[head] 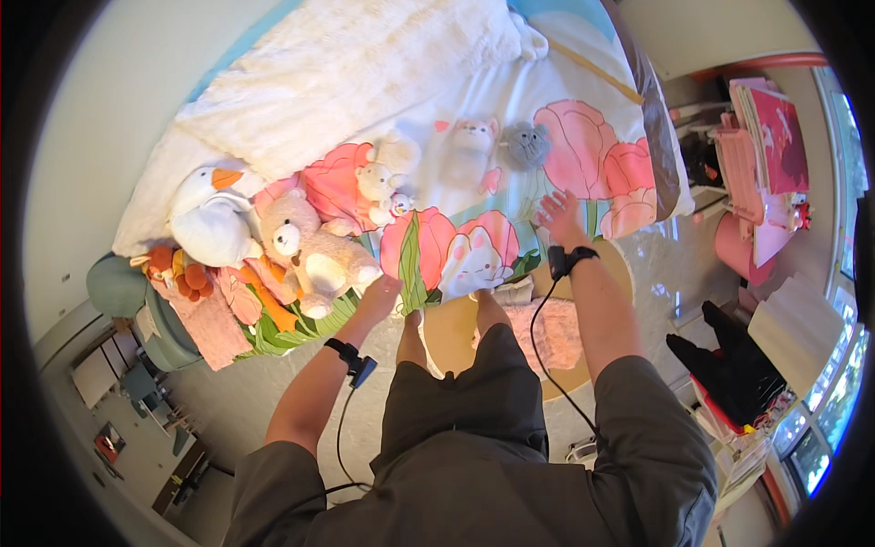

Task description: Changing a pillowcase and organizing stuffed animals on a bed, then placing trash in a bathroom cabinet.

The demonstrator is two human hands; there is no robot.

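Observation:
My left hand point(380, 295) is at the bed's near edge, beside a tan teddy bear point(318, 246); its fingers are too unclear to tell if it grips the printed bedding point(413, 253). My right hand point(560, 213), fingers spread and holding nothing visible, is over the bedding's tulip print. A white plush goose point(212, 219) lies left of the bear, with a reddish-brown plush toy point(184, 272) below it. Small cream plush toys point(379, 184) lie beyond the bear. Farther right are a pale pink-and-white plush toy point(472, 147) and a fluffy grey one point(528, 145).
A fluffy cream blanket point(355, 75) covers the bed's far left part. A green chair point(164, 328) stands at the left end. Pink fluffy fabric point(557, 331) lies by my legs on a round tan mat point(448, 335). Pink furniture point(745, 171) and a black item point(738, 369) stand right. Cables run from both wrists.

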